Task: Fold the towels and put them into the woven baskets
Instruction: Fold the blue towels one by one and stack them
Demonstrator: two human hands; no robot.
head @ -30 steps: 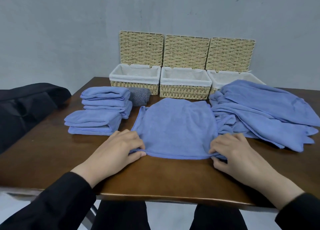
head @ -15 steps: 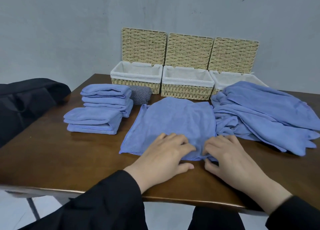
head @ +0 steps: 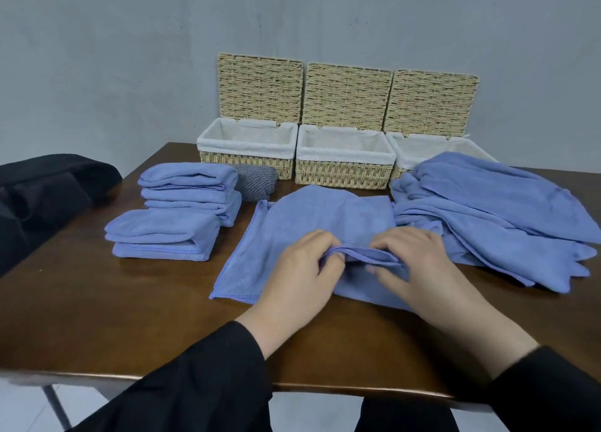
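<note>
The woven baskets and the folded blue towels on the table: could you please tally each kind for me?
Woven baskets: 3
Folded blue towels: 5, in two stacks, if I read the layers correctly
Total: 8

Table: dark brown wood with a glossy top.
Black fabric: bunched at the table's left edge, partly hanging off it.
Wall: plain grey, behind the table.
Floor: pale, below the near edge.
</note>
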